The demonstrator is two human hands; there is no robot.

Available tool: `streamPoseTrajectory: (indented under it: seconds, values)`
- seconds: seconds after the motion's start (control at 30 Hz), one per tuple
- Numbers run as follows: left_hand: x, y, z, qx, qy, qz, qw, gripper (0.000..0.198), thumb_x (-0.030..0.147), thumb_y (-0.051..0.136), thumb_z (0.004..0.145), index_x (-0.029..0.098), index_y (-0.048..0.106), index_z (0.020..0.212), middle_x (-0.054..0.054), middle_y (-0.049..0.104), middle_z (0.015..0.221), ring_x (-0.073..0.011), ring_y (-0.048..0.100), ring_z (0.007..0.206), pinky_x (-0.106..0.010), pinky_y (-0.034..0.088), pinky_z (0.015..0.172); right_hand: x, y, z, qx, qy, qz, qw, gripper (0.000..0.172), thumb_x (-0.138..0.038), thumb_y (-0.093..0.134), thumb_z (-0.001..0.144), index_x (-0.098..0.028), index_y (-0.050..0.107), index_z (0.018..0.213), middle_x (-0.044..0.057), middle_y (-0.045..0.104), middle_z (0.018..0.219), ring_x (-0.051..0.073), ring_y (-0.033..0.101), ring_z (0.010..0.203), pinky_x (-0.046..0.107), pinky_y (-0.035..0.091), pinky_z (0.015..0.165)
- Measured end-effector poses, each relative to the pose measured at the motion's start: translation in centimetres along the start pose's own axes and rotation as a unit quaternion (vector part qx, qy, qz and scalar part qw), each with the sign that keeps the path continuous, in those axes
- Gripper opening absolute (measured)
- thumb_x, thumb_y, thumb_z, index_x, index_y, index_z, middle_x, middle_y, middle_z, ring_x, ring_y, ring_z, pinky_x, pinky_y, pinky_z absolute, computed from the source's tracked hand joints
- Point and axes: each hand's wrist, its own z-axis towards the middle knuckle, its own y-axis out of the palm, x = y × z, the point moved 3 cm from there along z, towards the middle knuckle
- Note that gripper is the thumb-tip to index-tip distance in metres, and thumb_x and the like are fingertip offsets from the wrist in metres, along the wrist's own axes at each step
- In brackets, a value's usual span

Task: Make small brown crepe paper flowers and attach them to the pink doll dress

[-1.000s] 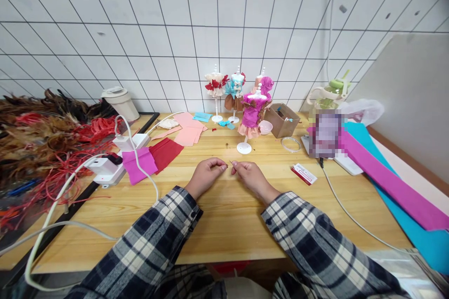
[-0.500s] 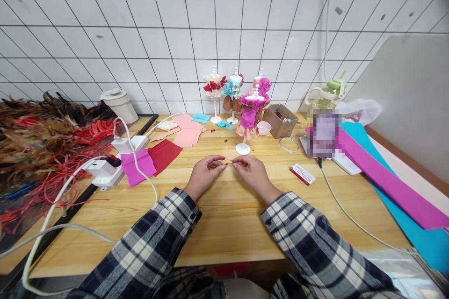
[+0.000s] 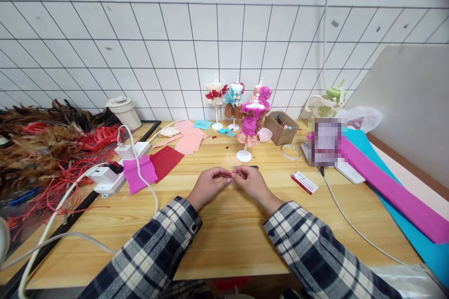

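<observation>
My left hand (image 3: 208,185) and my right hand (image 3: 251,181) meet fingertip to fingertip just above the wooden table (image 3: 224,224). Both are pinched closed on something tiny between them that I cannot make out. Just beyond them stands a small mannequin in a magenta paper dress (image 3: 250,124) on a white round base. Two more little dressed mannequins (image 3: 224,98) stand behind it by the tiled wall. Both of my sleeves are dark plaid.
Magenta (image 3: 138,174), red (image 3: 166,159) and pink (image 3: 191,138) paper pieces lie left of centre, beside white chargers and cables (image 3: 105,175). Feathers and red strips (image 3: 42,145) pile at far left. A cardboard box (image 3: 280,127), tape ring (image 3: 291,151), small red-white packet (image 3: 305,182) and magenta and blue sheets (image 3: 393,187) lie right.
My two hands have drawn together until the fingertips touch. The view has tilted up a little, so everything sits lower in the picture.
</observation>
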Motion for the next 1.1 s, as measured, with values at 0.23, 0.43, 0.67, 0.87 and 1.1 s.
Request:
streamPoseTrajectory:
  seconds: [0.23, 0.43, 0.67, 0.87, 1.1]
  values:
    - [0.23, -0.7, -0.19, 0.054, 0.013, 0.081, 0.995, 0.021, 0.037, 0.065, 0.074, 0.017, 0.071, 0.079, -0.005, 0.072, 0.083, -0.0188, 0.066, 0.079, -0.031, 0.05, 0.08, -0.62, -0.14, -0.38, 0.02, -0.045, -0.113, 0.992, 0.014, -0.03, 0.058, 0.075, -0.018, 0.066, 0.076, 0.0, 0.06, 0.063, 0.012, 0.047, 0.054, 0.023, 0.036, 0.053]
    - [-0.26, -0.72, 0.09, 0.063, -0.027, -0.023, 0.997, 0.023, 0.037, 0.067, 0.071, 0.015, 0.069, 0.077, -0.006, 0.072, 0.08, -0.0182, 0.065, 0.076, -0.028, 0.051, 0.075, -0.51, -0.19, -0.34, 0.025, 0.0, -0.047, 0.999, 0.019, -0.037, 0.058, 0.075, -0.018, 0.061, 0.077, -0.001, 0.057, 0.064, 0.012, 0.046, 0.056, 0.024, 0.036, 0.054]
    - [-0.38, -0.83, 0.23, 0.067, -0.061, -0.071, 0.993, 0.029, 0.042, 0.069, 0.068, 0.014, 0.069, 0.077, -0.006, 0.072, 0.079, -0.0176, 0.064, 0.074, -0.028, 0.05, 0.074, 0.15, 0.37, -0.11, -0.05, 0.058, 0.107, 0.991, 0.023, -0.038, 0.06, 0.071, -0.018, 0.058, 0.082, -0.002, 0.058, 0.069, 0.009, 0.045, 0.054, 0.023, 0.035, 0.053]
    - [-0.42, -0.62, 0.24, 0.054, -0.067, -0.062, 0.994, 0.03, 0.043, 0.07, 0.067, 0.015, 0.069, 0.076, -0.006, 0.072, 0.078, -0.0181, 0.064, 0.074, -0.029, 0.05, 0.073, -0.13, 0.2, -0.12, -0.027, 0.056, 0.102, 0.993, 0.025, -0.039, 0.067, 0.066, -0.018, 0.062, 0.076, 0.0, 0.061, 0.068, 0.011, 0.05, 0.059, 0.023, 0.038, 0.056]
    - [-0.45, -0.38, 0.2, 0.055, -0.073, -0.088, 0.992, 0.03, 0.042, 0.071, 0.066, 0.014, 0.068, 0.076, -0.005, 0.072, 0.079, -0.0175, 0.064, 0.074, -0.029, 0.051, 0.073, -0.27, 0.17, -0.19, -0.027, 0.11, 0.198, 0.974, 0.028, -0.041, 0.067, 0.065, -0.017, 0.059, 0.076, -0.002, 0.057, 0.065, 0.008, 0.044, 0.05, 0.022, 0.034, 0.049]
